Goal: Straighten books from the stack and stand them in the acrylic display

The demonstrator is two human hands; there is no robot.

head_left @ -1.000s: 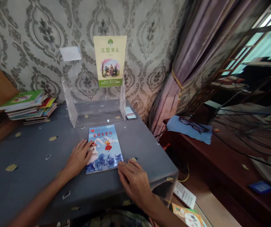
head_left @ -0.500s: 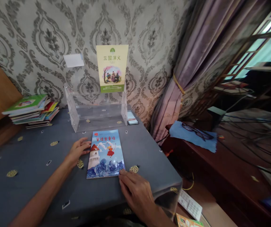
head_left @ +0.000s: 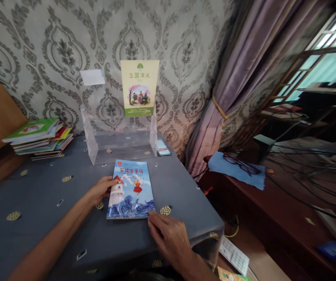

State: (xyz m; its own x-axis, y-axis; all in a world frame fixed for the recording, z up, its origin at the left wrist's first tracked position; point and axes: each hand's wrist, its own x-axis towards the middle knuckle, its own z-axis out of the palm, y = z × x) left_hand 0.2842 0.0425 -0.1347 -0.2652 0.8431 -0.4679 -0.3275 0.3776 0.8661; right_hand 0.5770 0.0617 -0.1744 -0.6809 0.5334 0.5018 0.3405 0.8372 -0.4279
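Change from the earlier frames: the left hand point(head_left: 102, 190), which lay flat on the cover a second ago and drew off to the side half a second ago, now has its thumb over the left edge of the blue book point(head_left: 131, 189). Its fingers curl beside that edge; whether they reach under the cover cannot be told. The right hand point(head_left: 168, 234) stays at the book's lower right corner, fingers flat and loosely spread, fingertips touching the corner and holding nothing. The book has barely shifted; it lies face up in the lower centre of the frame, just in front of the stand.

Containers: a clear stand point(head_left: 93, 140), above the blue book and against the wall, holds one yellow book point(head_left: 139, 88) upright at its right end. The rest of the stand shows only the wall through it.

Surface and room: the worktop point(head_left: 39, 203) is covered in grey cloth with small gold motifs. A stack point(head_left: 39, 136) of books lies at centre left. Patterned wallpaper point(head_left: 53, 47) fills the upper frame, with a white note point(head_left: 92, 77) fixed left of the yellow book. A purple curtain point(head_left: 229, 78), tied back, hangs right of centre. Further right, glasses point(head_left: 241, 163) rest on a blue cloth point(head_left: 256, 179), and a window point(head_left: 329, 54) fills the upper right corner.
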